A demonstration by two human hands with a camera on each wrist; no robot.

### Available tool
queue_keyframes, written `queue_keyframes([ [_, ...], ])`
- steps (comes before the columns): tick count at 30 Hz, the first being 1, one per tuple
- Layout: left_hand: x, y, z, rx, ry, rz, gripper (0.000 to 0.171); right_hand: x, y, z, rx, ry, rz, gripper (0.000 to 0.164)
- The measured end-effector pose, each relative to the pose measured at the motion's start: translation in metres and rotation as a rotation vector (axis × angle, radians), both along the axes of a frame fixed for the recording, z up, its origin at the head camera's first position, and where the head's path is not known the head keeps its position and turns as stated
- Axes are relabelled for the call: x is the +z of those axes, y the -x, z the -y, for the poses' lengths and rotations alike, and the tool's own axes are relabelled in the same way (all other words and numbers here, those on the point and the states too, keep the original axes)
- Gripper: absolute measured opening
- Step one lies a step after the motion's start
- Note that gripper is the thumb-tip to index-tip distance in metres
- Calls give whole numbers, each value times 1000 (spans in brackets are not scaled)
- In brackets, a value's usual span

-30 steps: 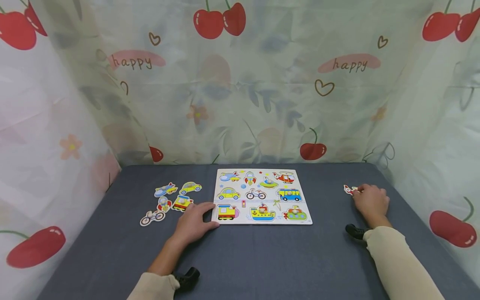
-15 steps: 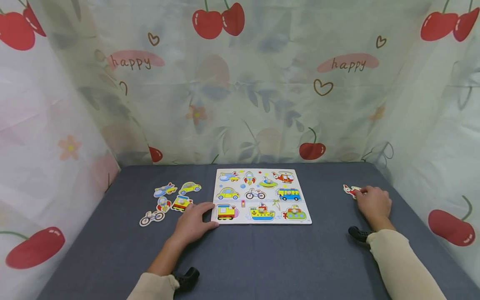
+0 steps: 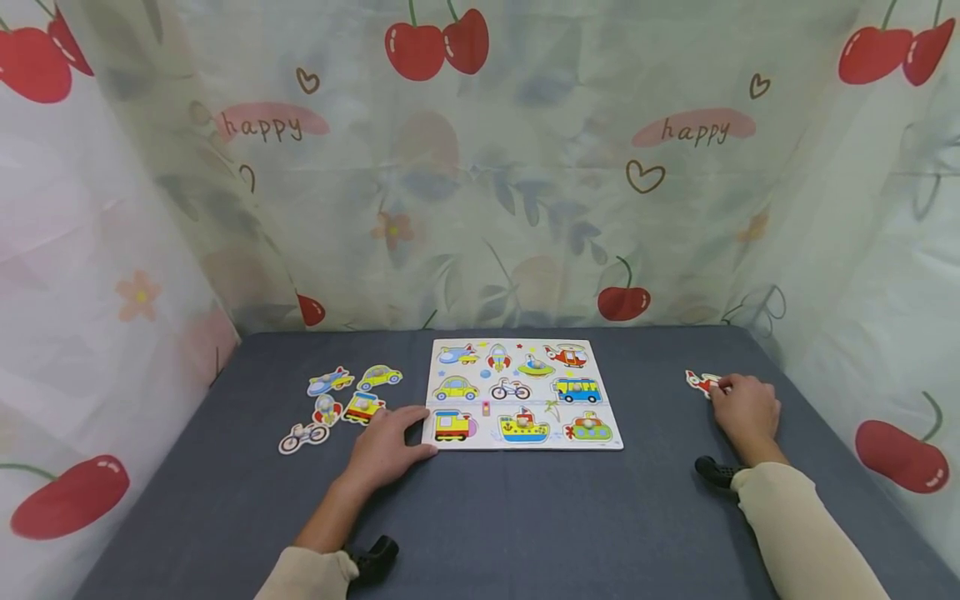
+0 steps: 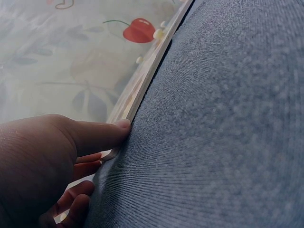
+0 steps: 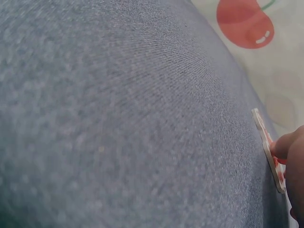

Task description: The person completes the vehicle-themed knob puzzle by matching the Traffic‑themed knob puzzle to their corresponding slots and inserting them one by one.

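A white peg puzzle board (image 3: 487,371) with printed vehicles lies flat in the middle of the table. My left hand (image 3: 390,446) holds its near left corner, thumb (image 4: 102,134) on the front edge and fingers at the left side. Several knobbed pieces sit in the board, among them the bus (image 3: 577,389) and the ship (image 3: 525,426). On the far right of the table, my right hand (image 3: 746,412) pinches a red and white helicopter piece (image 3: 697,382). In the right wrist view that piece (image 5: 268,147) lies close to the cloth, partly covered by the fingers.
Left of the board lie loose pieces: an airplane (image 3: 331,381), a car (image 3: 379,377), a rocket (image 3: 327,410), a train (image 3: 363,407) and a bicycle (image 3: 303,437). Dark grey cloth (image 3: 540,525) covers the table. A cherry-patterned curtain (image 3: 517,208) encloses the back and sides.
My right hand has shifted slightly right and down along the helicopter piece, uncovering more of it. The left hand and the board stay as they were.
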State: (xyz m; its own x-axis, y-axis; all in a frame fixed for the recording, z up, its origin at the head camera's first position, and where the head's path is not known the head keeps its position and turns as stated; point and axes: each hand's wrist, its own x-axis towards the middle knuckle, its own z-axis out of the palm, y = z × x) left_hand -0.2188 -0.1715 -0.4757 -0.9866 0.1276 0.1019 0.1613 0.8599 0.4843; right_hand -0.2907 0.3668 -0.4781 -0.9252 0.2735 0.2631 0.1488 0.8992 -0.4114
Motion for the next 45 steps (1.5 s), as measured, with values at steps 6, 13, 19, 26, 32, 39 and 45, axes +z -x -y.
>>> queue_keyframes([
  [6,-1,0,0,-4,-1,-6,61,2,1,3,-9,7,7,30],
  [13,0,-1,1,-7,-5,-15,61,3,4,7,-19,9,19,31],
  [19,0,-2,1,0,-5,-8,61,0,7,10,-9,9,8,32],
  [26,0,-1,-1,-3,-1,-7,61,-1,14,17,-6,6,11,32],
  [32,0,-1,0,-7,-2,-11,61,-1,19,24,15,6,-5,31],
  [39,0,-1,1,-3,-8,-14,61,0,23,37,31,-2,-17,29],
  [45,1,-2,1,-15,-7,-20,60,-1,28,47,29,-2,-9,28],
])
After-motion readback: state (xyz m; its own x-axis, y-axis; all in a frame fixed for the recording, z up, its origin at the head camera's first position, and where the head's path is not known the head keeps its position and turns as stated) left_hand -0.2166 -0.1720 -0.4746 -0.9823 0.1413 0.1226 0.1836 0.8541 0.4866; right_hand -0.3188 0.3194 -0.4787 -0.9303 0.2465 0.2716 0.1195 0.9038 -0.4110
